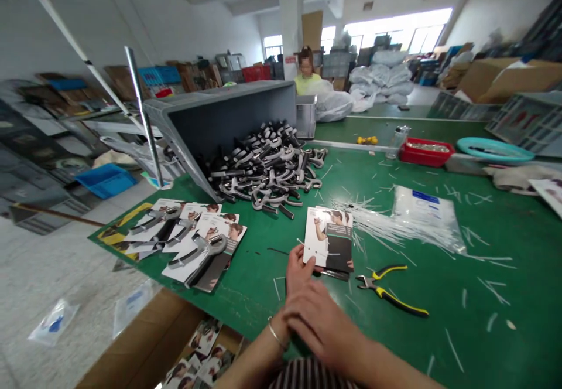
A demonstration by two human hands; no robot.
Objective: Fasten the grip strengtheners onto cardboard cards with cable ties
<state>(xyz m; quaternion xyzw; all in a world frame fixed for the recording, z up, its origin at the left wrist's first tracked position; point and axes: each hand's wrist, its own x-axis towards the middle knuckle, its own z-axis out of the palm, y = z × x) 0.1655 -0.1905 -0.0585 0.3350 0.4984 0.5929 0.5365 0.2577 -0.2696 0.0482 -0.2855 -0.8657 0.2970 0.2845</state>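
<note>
My left hand (300,267), with a bracelet at the wrist, pinches the lower left corner of a printed card (328,239), thumb on its face. More cards lie under it. A thin white tie shows across the card's lower part. My right hand (314,316) lies across my left wrist, fingers stretched and holding nothing; some fingertips are hidden. Right of the cards are yellow-and-black cutting pliers (389,289), jaws toward the cards. A bundle of white plastic ties (386,225) spreads behind them, partly over a clear bag (428,210).
A tipped grey crate (175,143) spills grey-and-black hand grip exercisers (272,169). Several cards bearing exercisers (204,254) lie at left. A carton (144,342) with cards stands below the table edge. Behind are a red tray (425,153), a glass jar (397,142) and a seated person (306,78).
</note>
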